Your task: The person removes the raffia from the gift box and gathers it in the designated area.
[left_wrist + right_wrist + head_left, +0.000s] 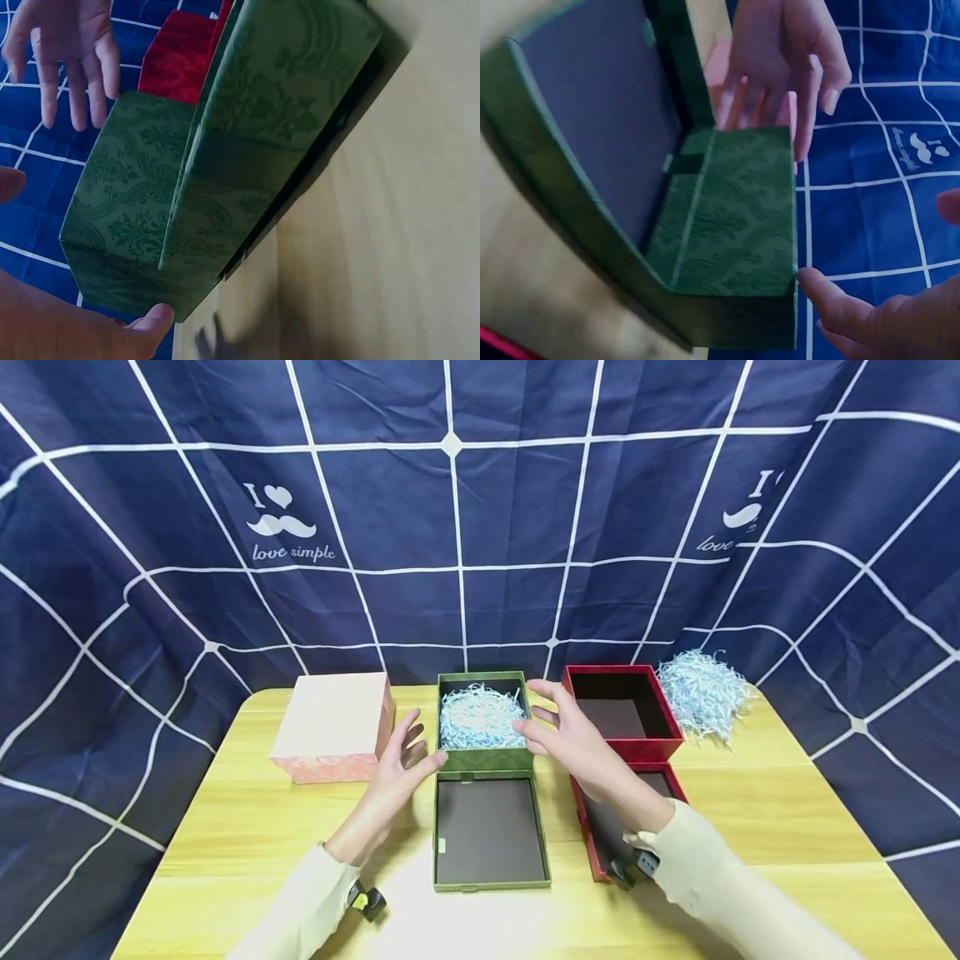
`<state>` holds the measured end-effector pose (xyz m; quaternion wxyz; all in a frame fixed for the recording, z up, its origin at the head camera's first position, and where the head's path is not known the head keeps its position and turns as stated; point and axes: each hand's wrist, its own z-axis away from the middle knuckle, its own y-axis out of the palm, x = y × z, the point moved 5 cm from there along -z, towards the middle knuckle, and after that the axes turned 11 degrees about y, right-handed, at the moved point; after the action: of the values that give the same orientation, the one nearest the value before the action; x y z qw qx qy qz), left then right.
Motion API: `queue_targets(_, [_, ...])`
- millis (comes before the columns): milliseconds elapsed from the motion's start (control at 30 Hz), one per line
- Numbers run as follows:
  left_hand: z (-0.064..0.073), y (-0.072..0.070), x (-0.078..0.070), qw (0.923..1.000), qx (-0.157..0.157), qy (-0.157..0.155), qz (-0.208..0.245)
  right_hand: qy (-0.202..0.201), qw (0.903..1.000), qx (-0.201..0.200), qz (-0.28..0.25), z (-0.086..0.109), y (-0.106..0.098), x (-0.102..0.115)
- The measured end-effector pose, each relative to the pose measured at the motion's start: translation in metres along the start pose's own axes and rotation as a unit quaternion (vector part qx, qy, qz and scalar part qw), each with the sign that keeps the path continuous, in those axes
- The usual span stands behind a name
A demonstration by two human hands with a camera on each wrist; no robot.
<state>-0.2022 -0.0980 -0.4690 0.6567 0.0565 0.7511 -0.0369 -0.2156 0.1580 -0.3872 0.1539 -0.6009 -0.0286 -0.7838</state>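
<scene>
A green patterned box (pixel 486 761) stands with its lid (pixel 491 831) folded open toward me, and light blue shredded paper (pixel 482 718) fills it. My left hand (pixel 393 772) is at the box's left side, fingers spread and holding nothing. In the left wrist view, its thumb (pixel 154 322) lies against or very near a box corner. On the opposite side is my right hand (pixel 573 739), its fingers loosely bent and its palm facing the box. One right fingertip (pixel 804 276) is at a box edge in the right wrist view; whether it touches I cannot tell.
A pink box (pixel 333 718), closed, sits at the left. To the right, a red box (pixel 647 750) stands open, its lid (pixel 600 827) lying toward me under my right forearm. Behind it is a loose heap of blue shredded paper (pixel 701 693). A blue curtain (pixel 510 518) encloses the table.
</scene>
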Motion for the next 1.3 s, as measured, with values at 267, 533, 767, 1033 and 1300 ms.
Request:
queue_targets(267, [-0.017, 0.004, 0.005, 0.9994, 0.029, -0.013, -0.016, 0.057, 0.9957, 0.044, 0.058, -0.026, 0.011, 0.016])
queue_targets(533, [-0.038, 0.005, 0.008, 0.9971, 0.062, -0.012, -0.042, 0.086, 0.9789, 0.03, 0.183, -0.055, 0.031, 0.018])
queue_targets(767, [-0.051, 0.007, 0.01, 0.9946, 0.083, 0.008, -0.062, 0.096, 0.9668, 0.007, 0.237, -0.073, 0.038, 0.002])
queue_targets(1033, [-0.061, 0.008, 0.012, 0.9914, 0.114, 0.015, -0.063, 0.139, 0.9617, 0.006, 0.236, -0.092, 0.043, -0.009])
queue_targets(1300, [-0.069, 0.006, 0.011, 0.9872, 0.14, -0.001, -0.075, 0.166, 0.9563, 0.022, 0.24, -0.106, 0.047, -0.016])
